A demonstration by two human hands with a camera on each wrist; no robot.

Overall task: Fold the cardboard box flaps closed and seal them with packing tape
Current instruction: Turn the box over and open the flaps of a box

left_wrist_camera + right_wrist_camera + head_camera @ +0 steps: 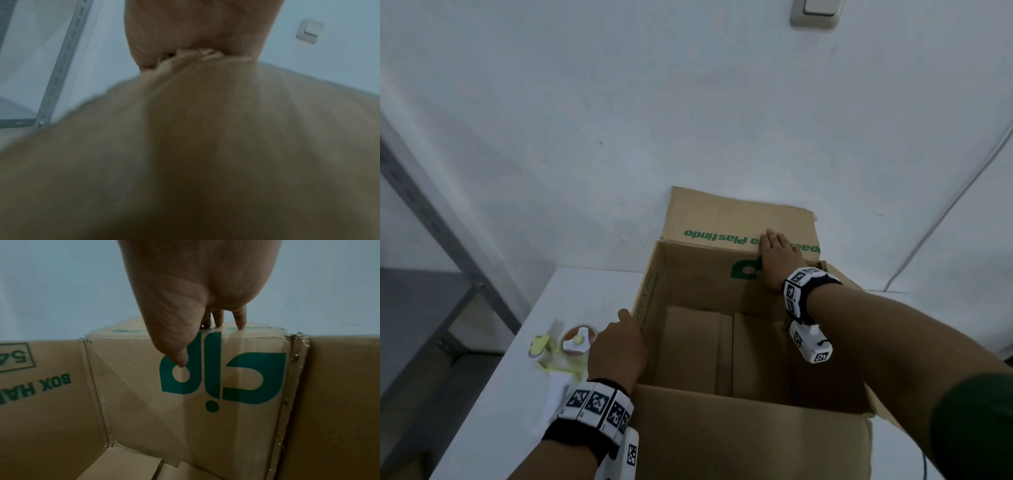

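Note:
A brown cardboard box (739, 435) stands open on a white table (493, 404), with its bottom flaps showing inside. Its far flap (722, 212), printed in green, stands upright against the wall. My right hand (777, 257) lies flat with straight fingers across the fold of that flap, and in the right wrist view the right hand (195, 288) has its thumb tip on the green logo (246, 378). My left hand (616, 346) sits at the box's left wall. In the left wrist view its fingers (185, 58) curl over a blurred cardboard flap (205, 146).
Left of the box lie a round brownish roll (579, 340) and yellow-green bits (539, 344). A grey metal shelf frame (448, 219) stands at the far left. The wall behind carries a light switch (816, 12), and a white cable (941, 219) runs down at the right.

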